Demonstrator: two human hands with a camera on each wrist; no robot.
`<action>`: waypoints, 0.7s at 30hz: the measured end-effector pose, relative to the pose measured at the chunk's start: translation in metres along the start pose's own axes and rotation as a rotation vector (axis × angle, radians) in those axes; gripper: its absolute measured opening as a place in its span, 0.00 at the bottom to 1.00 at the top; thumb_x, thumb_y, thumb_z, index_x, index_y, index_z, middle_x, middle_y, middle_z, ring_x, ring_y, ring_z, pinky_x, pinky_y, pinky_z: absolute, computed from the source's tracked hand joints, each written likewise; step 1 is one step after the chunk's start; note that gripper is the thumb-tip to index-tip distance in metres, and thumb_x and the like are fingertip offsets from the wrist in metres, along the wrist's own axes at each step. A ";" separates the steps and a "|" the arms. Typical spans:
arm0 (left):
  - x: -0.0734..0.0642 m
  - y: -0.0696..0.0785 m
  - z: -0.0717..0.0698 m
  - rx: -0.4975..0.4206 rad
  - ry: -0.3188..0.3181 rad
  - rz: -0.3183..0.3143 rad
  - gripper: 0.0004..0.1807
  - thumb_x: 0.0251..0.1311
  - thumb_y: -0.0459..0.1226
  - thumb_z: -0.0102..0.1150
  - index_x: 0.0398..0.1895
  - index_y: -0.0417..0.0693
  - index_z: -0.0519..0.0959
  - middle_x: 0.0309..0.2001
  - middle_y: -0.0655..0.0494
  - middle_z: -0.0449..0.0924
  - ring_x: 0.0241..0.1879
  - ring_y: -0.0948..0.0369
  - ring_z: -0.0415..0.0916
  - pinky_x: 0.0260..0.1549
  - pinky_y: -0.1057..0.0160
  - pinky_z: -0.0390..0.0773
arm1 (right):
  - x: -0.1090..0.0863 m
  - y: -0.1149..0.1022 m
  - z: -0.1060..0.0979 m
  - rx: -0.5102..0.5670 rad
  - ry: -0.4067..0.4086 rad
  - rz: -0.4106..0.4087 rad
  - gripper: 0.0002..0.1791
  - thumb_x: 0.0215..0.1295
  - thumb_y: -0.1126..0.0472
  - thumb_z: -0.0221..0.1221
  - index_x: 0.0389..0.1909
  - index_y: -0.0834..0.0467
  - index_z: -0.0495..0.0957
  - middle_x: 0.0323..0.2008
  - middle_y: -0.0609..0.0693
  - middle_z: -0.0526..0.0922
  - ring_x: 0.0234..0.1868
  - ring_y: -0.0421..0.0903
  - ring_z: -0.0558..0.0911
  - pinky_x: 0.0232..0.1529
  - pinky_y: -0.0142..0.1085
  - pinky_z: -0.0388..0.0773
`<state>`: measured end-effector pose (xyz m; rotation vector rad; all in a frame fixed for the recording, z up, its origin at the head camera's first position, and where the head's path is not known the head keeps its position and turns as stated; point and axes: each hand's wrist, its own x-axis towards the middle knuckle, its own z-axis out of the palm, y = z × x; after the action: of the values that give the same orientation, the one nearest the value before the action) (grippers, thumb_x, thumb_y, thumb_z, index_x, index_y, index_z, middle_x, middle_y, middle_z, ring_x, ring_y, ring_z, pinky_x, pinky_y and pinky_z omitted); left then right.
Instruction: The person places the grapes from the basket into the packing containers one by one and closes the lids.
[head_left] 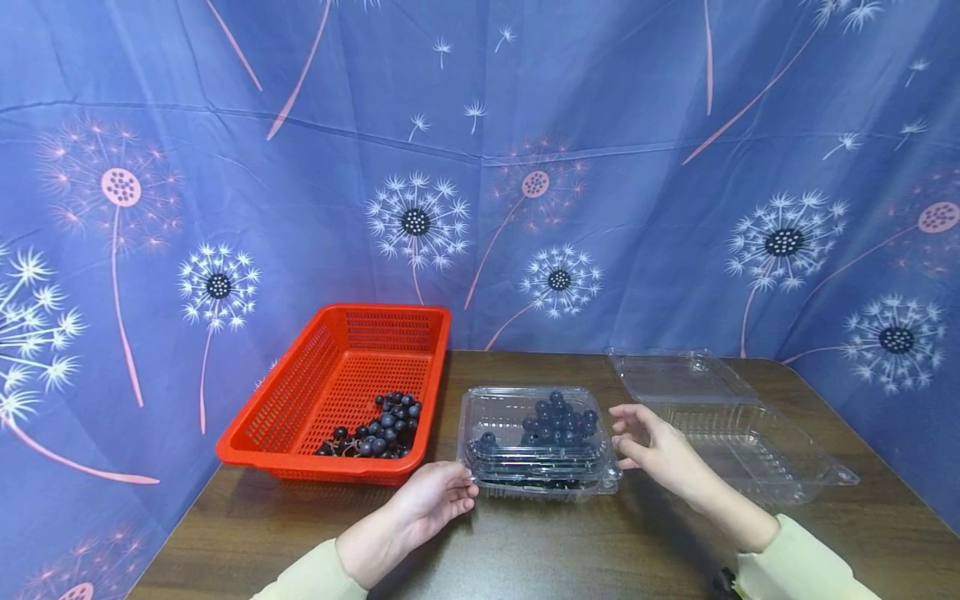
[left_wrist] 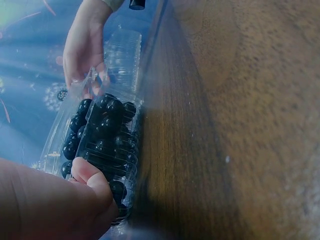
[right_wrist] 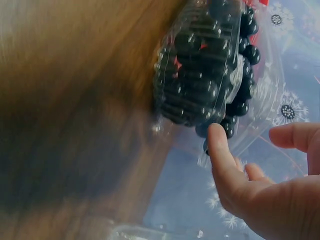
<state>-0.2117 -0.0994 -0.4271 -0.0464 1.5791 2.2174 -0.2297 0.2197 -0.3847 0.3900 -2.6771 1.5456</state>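
Note:
A clear plastic clamshell box [head_left: 487, 392] stands on the table with dark grapes [head_left: 558, 425] inside and its lid lying over them. At its front left corner my left hand [head_left: 435, 502] pinches the rim between thumb and finger, as the left wrist view also shows. My right hand [head_left: 663, 450] is by the right side of the box, thumb and fingers apart. In the right wrist view a fingertip [right_wrist: 217, 135] of it reaches the box's edge; whether it touches cannot be told. The underside of the box is hidden.
To the left stands a red plastic basket [head_left: 247, 457] with more dark grapes [head_left: 386, 429] in its front right part. A second clear clamshell box [head_left: 806, 487] lies opened out on the right. Behind the brown wooden table [head_left: 525, 550] hangs a blue dandelion-patterned cloth [head_left: 645, 275].

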 end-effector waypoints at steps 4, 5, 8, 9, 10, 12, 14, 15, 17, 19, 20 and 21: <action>0.000 0.000 0.000 -0.003 -0.003 0.000 0.06 0.56 0.29 0.45 0.25 0.49 0.67 0.27 0.57 0.68 0.30 0.63 0.70 0.32 0.69 0.73 | -0.005 0.000 0.004 0.146 -0.059 0.100 0.31 0.63 0.69 0.53 0.65 0.70 0.55 0.47 0.64 0.70 0.41 0.50 0.79 0.36 0.39 0.82; 0.000 0.000 0.000 -0.003 -0.004 0.000 0.06 0.56 0.29 0.45 0.25 0.49 0.67 0.27 0.57 0.68 0.30 0.63 0.70 0.32 0.69 0.73 | -0.007 0.001 0.004 0.188 -0.084 0.121 0.32 0.63 0.68 0.53 0.66 0.71 0.52 0.47 0.64 0.69 0.41 0.49 0.78 0.36 0.40 0.82; 0.000 0.001 0.000 -0.003 -0.007 -0.001 0.06 0.56 0.29 0.45 0.25 0.49 0.68 0.27 0.57 0.68 0.30 0.63 0.70 0.33 0.69 0.73 | -0.011 0.002 0.005 0.300 -0.161 0.183 0.36 0.66 0.65 0.51 0.68 0.71 0.43 0.47 0.63 0.68 0.40 0.48 0.77 0.38 0.44 0.82; 0.000 0.001 0.000 -0.004 -0.008 -0.001 0.06 0.56 0.29 0.45 0.25 0.49 0.68 0.27 0.57 0.68 0.30 0.63 0.70 0.33 0.69 0.73 | -0.013 0.003 0.005 0.331 -0.187 0.199 0.37 0.66 0.65 0.50 0.68 0.72 0.41 0.47 0.64 0.67 0.40 0.48 0.77 0.38 0.46 0.82; 0.000 0.001 0.000 -0.004 -0.010 -0.001 0.06 0.56 0.29 0.45 0.25 0.49 0.68 0.27 0.57 0.68 0.30 0.63 0.70 0.33 0.69 0.73 | -0.014 0.004 0.005 0.352 -0.205 0.218 0.37 0.66 0.64 0.49 0.68 0.71 0.40 0.48 0.64 0.67 0.40 0.48 0.77 0.39 0.46 0.81; -0.001 0.002 0.001 -0.006 -0.013 0.001 0.06 0.56 0.29 0.45 0.25 0.49 0.67 0.27 0.57 0.69 0.31 0.63 0.70 0.33 0.69 0.73 | -0.016 0.005 0.005 0.391 -0.236 0.250 0.38 0.66 0.64 0.48 0.68 0.72 0.39 0.49 0.64 0.66 0.41 0.48 0.77 0.41 0.47 0.81; -0.001 0.002 0.001 -0.010 -0.016 0.003 0.06 0.55 0.29 0.45 0.25 0.49 0.67 0.27 0.57 0.69 0.31 0.63 0.70 0.33 0.69 0.73 | -0.018 0.008 0.006 0.430 -0.260 0.280 0.37 0.66 0.63 0.47 0.68 0.72 0.39 0.51 0.64 0.64 0.41 0.48 0.77 0.43 0.47 0.80; -0.001 0.002 0.001 -0.012 -0.017 0.004 0.06 0.55 0.28 0.45 0.25 0.49 0.68 0.27 0.57 0.69 0.31 0.64 0.70 0.33 0.69 0.73 | -0.019 0.010 0.006 0.453 -0.272 0.289 0.37 0.66 0.63 0.47 0.67 0.73 0.39 0.52 0.64 0.63 0.41 0.48 0.77 0.43 0.47 0.80; -0.001 0.002 0.001 -0.016 -0.017 0.005 0.07 0.55 0.28 0.44 0.25 0.49 0.68 0.27 0.57 0.69 0.30 0.64 0.71 0.33 0.69 0.73 | -0.020 0.013 0.006 0.501 -0.301 0.306 0.33 0.68 0.61 0.46 0.65 0.73 0.44 0.49 0.60 0.65 0.41 0.48 0.77 0.44 0.47 0.80; -0.002 0.002 0.001 -0.018 -0.016 0.004 0.07 0.55 0.28 0.44 0.25 0.49 0.68 0.26 0.57 0.69 0.30 0.64 0.71 0.33 0.70 0.73 | -0.022 0.017 0.007 0.563 -0.334 0.308 0.27 0.69 0.60 0.46 0.60 0.71 0.51 0.45 0.56 0.68 0.40 0.47 0.78 0.44 0.46 0.80; -0.002 0.002 0.001 -0.017 -0.016 0.004 0.07 0.55 0.28 0.44 0.25 0.49 0.68 0.26 0.57 0.69 0.30 0.64 0.71 0.33 0.70 0.73 | -0.023 0.019 0.007 0.601 -0.352 0.307 0.23 0.70 0.60 0.45 0.57 0.69 0.54 0.41 0.53 0.70 0.40 0.46 0.79 0.44 0.45 0.80; -0.002 0.002 0.001 -0.017 -0.014 0.003 0.07 0.55 0.28 0.44 0.25 0.49 0.68 0.26 0.57 0.69 0.30 0.64 0.71 0.33 0.70 0.73 | -0.023 0.020 0.007 0.641 -0.370 0.306 0.18 0.70 0.60 0.45 0.54 0.67 0.57 0.39 0.50 0.71 0.39 0.46 0.79 0.45 0.44 0.80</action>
<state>-0.2106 -0.0994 -0.4249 -0.0331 1.5536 2.2294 -0.2110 0.2281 -0.4088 0.3056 -2.4880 2.6646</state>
